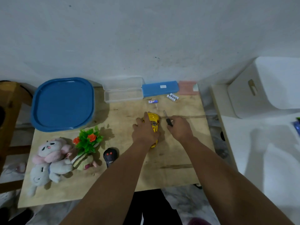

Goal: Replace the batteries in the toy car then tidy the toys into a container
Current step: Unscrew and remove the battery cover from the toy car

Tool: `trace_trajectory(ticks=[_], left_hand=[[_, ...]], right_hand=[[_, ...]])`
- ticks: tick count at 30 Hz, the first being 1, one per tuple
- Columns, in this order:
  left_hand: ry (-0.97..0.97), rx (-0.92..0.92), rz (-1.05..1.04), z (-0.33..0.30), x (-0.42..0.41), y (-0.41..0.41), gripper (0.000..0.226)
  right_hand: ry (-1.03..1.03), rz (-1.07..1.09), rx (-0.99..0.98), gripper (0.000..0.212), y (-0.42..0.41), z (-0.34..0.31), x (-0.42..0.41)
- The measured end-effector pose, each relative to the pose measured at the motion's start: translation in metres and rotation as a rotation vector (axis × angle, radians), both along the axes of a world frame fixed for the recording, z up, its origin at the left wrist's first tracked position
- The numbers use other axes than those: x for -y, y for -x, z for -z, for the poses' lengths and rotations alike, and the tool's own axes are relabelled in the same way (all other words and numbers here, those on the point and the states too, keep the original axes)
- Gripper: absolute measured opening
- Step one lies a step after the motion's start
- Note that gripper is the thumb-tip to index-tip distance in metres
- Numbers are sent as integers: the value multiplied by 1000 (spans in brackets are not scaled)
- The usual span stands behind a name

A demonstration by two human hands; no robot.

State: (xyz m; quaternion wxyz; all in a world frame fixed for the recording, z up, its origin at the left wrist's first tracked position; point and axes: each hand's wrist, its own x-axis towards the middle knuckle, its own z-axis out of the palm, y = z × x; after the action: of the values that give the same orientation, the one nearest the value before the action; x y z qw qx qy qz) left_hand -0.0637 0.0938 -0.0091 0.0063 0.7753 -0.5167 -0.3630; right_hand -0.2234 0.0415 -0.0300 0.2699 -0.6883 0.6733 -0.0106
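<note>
A single head-worn wide-angle view looks forward and steeply down from above the near edge of the table (175,161), close enough that both forearms reach in from below, with the wall filling the frame beyond the table's far edge.

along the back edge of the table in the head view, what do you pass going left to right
blue lid → open clear plastic case → blue case → pink case
</note>
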Motion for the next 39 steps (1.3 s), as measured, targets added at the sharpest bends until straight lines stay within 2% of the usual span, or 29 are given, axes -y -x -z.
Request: trace_trajectory(ticks=[8,11,15,18,20,23,26,30,35,39], left_hand=[[67,-100,-81,-7,-14,-10,112],[134,-188,-160,-15,-26,-18,105],[168,-503,-412,-42,-37,-36,83],[138,-791,-646,-71,-46,-53,53],[123,-950,-730,-87,-53,-65,42],[90,-1144,-809,-106,-65,-81,44],[87,-1260,-773,-119,-75,-93,56],[117,-1301,-640,-134,-85,-105,47],[187,-1152,-534,-140,-94,-122,50],[215,-1056,-490,-141,-99,-135,60]], right_hand=[[10,38,-3,33,-3,2,-9],[-7,46,-7,37,-3,-9,-15],[14,69,9,46,0,-40,-26],[71,83,153,46,-5,-70,-33],[123,54,260,45,-14,-92,-36],[152,-38,408,34,-36,-132,-43],[135,-166,524,21,-66,-162,-55],[91,-303,530,30,-98,-181,-72],[87,-327,528,46,-110,-193,-85],[53,-329,525,47,-118,-200,-89]])
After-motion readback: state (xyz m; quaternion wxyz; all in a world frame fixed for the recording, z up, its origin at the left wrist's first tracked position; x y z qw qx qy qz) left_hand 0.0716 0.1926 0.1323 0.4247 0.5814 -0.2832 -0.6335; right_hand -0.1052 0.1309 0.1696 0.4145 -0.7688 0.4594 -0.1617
